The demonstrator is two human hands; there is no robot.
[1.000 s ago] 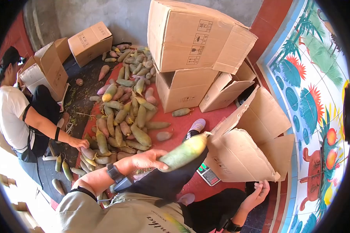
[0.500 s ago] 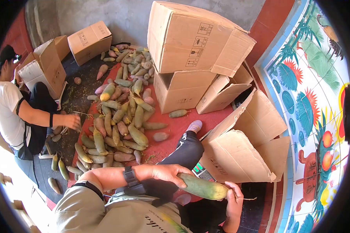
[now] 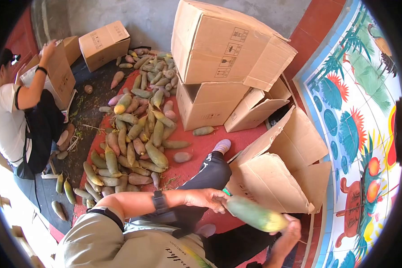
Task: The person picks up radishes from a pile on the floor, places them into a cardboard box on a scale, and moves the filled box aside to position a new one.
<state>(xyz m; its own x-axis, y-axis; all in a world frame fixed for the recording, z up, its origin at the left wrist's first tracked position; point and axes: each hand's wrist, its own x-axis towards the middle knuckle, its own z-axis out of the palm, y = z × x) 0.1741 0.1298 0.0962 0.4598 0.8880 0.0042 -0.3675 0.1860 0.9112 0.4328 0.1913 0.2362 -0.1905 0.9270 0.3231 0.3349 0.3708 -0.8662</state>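
Note:
A large green radish (image 3: 254,214), yellowish at one end and blurred by motion, is held above my lap. My right hand (image 3: 289,234) is closed round its yellowish end. Beside the other end is my left hand (image 3: 207,198), its fingers loosely bent and apart, seemingly off the radish. Just beyond the radish stands an open cardboard box (image 3: 272,178), its flaps spread. A big heap of green and pinkish radishes (image 3: 156,154) lies on the red mat (image 3: 201,156) to the left of my leg.
Several cardboard boxes (image 3: 228,49) are stacked beyond the open one, against the wall. At the left, a co-worker (image 3: 22,116) crouches with raised hands at another box (image 3: 58,71). A tiled wall with a painted mural (image 3: 353,134) runs along the right.
The radish has moved right, towards the open box, with my right hand. My left hand has come away from its end. The co-worker's arm has risen from the floor to the box.

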